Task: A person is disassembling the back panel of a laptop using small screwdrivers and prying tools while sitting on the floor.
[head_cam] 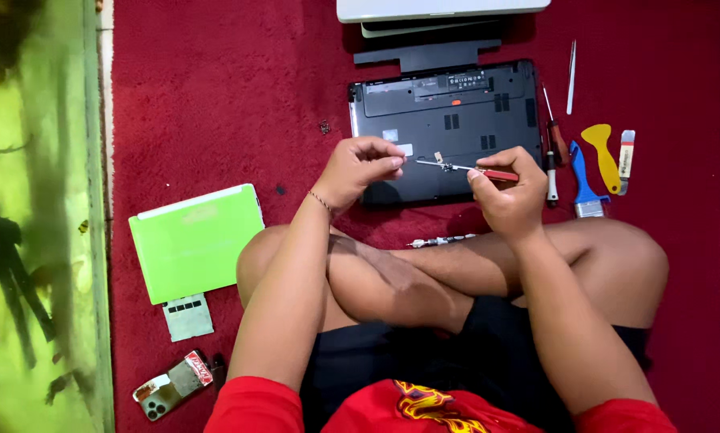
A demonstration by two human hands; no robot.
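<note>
The right hand (pixel 508 188) grips a red-handled screwdriver (pixel 464 169), the left hand (pixel 360 168) pinches its tip, and a black laptop (pixel 448 128) lies just beyond both hands.

Bright even light, soft shadows, sharp

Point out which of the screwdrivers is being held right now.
The red-handled screwdriver: the right hand grips its handle while the left hand pinches its tip. The two others lie untouched on the red carpet beside the black laptop.
</note>
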